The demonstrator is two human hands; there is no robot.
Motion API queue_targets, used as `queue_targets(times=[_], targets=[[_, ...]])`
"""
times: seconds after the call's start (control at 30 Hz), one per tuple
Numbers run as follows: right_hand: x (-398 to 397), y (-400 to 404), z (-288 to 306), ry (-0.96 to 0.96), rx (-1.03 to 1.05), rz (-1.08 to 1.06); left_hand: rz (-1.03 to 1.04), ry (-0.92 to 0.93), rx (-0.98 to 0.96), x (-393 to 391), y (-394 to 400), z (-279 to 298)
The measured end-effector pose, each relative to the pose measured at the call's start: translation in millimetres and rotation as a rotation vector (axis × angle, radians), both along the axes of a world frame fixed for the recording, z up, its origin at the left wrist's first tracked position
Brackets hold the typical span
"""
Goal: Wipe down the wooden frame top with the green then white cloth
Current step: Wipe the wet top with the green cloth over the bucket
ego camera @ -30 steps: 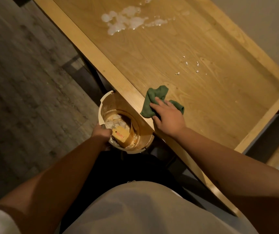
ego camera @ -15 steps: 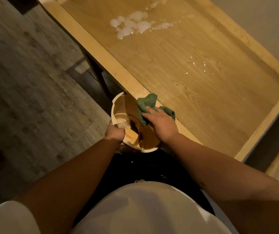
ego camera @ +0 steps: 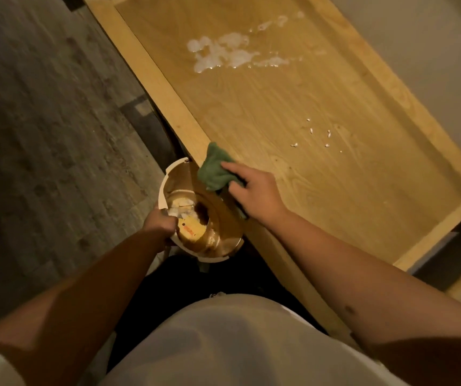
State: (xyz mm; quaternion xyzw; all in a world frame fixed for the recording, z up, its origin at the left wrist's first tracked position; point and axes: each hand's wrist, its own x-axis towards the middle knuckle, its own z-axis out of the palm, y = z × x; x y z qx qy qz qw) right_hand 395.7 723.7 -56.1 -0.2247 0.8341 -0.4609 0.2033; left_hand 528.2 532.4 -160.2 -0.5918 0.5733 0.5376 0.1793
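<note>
Green crumpled cloth (ego camera: 215, 171) on near rail of pale wooden frame top (ego camera: 279, 107), pressed under right hand (ego camera: 254, 192), fingers flat. Left hand (ego camera: 159, 223) grips rim of round cream bucket (ego camera: 161, 190).

From the right hand (ego camera: 254, 190), bare bench (ego camera: 265, 112) lies open from 12 to 3 o'clock; crumbs (ego camera: 311, 130) lie near 1, foam (ego camera: 223, 54) well off at 12. At 8 the bin (ego camera: 162, 190), gripped by the left hand (ego camera: 159, 224), crowds the bench edge
</note>
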Motion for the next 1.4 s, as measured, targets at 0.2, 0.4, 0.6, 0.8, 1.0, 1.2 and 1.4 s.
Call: queue_targets(times=[0.2,0.4,0.6,0.8,1.0,1.2,1.4], targets=[[-72,59,44,0.194,-0.033,-0.151,0.019,-0.006,-0.003,-2,7,-6],[-146,170,51,0.321,0.138,-0.393,0.038,-0.015,0.0,-4,14,-1],[-173,239,-36,0.045,0.88,-0.084,0.026,-0.016,-0.039,-5,18,3],[-180,216,-64,0.148,0.886,0.031,0.063,-0.058,0.003,-8,18,1],[-173,192,-60,0.208,0.823,0.135,0.082,-0.062,0.009,-14,16,-1],[-164,163,-58,0.258,0.746,0.271,0.085,-0.071,0.012,-13,14,0],[-143,117,-57,0.309,0.643,0.469,0.07,-0.053,-0.005,-15,13,1]])
